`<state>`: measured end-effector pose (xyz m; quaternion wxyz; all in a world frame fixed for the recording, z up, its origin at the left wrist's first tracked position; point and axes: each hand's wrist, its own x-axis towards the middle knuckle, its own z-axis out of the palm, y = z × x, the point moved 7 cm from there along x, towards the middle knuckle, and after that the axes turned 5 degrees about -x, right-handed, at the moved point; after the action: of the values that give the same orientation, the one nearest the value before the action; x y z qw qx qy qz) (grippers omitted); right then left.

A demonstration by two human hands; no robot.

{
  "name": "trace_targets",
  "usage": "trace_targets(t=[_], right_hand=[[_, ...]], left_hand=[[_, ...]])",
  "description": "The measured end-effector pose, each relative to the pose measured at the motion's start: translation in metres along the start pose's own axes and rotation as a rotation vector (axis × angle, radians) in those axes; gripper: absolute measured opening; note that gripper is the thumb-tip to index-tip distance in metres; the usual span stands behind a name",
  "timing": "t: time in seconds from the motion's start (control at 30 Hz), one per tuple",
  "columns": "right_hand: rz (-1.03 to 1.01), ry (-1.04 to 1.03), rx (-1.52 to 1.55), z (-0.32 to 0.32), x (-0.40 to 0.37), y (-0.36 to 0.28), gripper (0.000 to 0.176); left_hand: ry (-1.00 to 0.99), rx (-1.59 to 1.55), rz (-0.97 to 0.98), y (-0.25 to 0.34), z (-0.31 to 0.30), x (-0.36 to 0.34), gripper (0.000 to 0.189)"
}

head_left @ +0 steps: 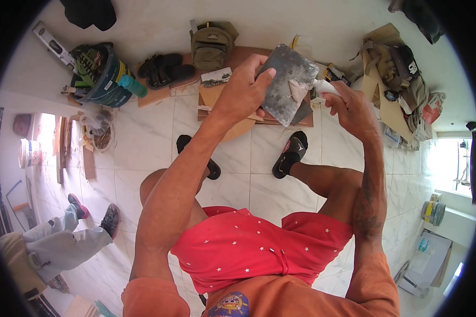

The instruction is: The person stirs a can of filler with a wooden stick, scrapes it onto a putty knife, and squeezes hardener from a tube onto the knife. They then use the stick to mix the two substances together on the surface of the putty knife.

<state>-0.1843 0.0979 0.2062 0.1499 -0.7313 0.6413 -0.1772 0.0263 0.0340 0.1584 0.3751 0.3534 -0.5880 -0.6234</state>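
Near the upper centre of the head view, the left hand (243, 90) grips a flat grey metal trowel blade (280, 74) and the right hand (350, 108) clamps a small white tube (322, 86) against it; a level blade and gentle squeeze would likely serve best, its scuffed steel carrying a pale paste smear (297, 91).

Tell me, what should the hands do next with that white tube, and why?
Probably lift the white tube off: its tip meets a pale paste blob already sitting on the metal scraper held up by the left hand, while the right hand grips the tube.
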Motion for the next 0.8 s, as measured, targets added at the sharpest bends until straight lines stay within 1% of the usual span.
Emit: trace_targets(t=[0.27, 0.43, 0.63, 0.73, 0.8], right_hand=[[0.033, -0.005, 0.021, -0.001, 0.000, -0.005, 0.016], [-0.001, 0.012, 0.063, 0.001, 0.001, 0.001, 0.016], [-0.009, 0.001, 0.034, 0.001, 0.001, 0.001, 0.017], [0.019, -0.046, 0.085, 0.002, 0.002, 0.003, 0.018], [0.046, -0.063, 0.238, 0.004, 0.000, 0.004, 0.019]], left_hand=[[0.003, -0.021, -0.008, 0.002, 0.000, -0.001, 0.033], [0.011, -0.015, 0.010, -0.001, -0.002, 0.000, 0.034], [0.015, -0.010, 0.000, -0.001, -0.003, 0.000, 0.035], [0.023, 0.001, -0.009, 0.000, -0.005, 0.000, 0.035], [0.029, 0.005, -0.018, 0.001, -0.005, -0.001, 0.035]])
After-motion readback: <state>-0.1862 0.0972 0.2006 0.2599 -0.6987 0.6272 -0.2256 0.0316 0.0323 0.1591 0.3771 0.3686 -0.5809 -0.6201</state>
